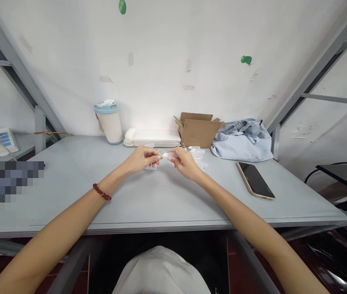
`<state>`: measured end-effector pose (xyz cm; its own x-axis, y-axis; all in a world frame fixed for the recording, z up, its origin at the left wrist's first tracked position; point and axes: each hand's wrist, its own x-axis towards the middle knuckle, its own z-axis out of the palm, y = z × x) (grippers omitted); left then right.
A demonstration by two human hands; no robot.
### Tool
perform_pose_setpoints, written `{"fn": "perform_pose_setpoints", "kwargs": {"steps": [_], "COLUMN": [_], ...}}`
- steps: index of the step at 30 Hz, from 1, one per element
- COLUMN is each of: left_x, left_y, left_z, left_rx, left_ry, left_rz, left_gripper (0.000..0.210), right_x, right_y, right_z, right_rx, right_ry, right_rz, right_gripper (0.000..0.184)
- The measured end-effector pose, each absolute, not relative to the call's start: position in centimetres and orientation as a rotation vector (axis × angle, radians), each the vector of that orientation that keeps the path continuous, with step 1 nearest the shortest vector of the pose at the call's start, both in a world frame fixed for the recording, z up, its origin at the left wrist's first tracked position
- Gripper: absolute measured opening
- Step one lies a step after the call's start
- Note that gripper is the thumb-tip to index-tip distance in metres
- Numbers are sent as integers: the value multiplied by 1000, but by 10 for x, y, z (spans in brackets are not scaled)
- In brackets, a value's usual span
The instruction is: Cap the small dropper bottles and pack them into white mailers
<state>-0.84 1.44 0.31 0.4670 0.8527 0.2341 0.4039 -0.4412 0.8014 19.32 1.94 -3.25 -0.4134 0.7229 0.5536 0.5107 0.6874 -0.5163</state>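
My left hand (142,158) and my right hand (184,163) meet above the middle of the grey table (99,196). Between their fingertips they pinch a small white item (166,154) with a thin white cord looping off it; what it is cannot be made out. A small clear plastic piece sits under my left fingers. Just behind my right hand lies a little heap of clear plastic bags and white parts (198,154). A red bead bracelet (101,192) circles my left wrist.
Along the back wall stand a white jug with a blue lid (109,121), a stack of white trays (153,138), an open cardboard box (198,130) and a bundled light-blue cloth (242,139). A phone (255,180) lies face up at right. Metal frame posts flank the table.
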Motion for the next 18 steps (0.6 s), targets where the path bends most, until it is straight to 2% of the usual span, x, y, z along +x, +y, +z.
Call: {"fn": "perform_pose_setpoints", "kwargs": {"steps": [9, 18], "left_x": [-19, -23], "left_y": [23, 28], "left_z": [1, 0], "left_rx": [2043, 2071], "left_ry": [1067, 1077], "left_rz": [621, 653], "left_gripper": [22, 25], "right_x": [192, 192], "right_y": [21, 22], "right_z": [-31, -32], "right_rx": [-992, -989], "right_ry": [-2221, -2203], "right_rz": [299, 293], "right_gripper": [19, 22]}}
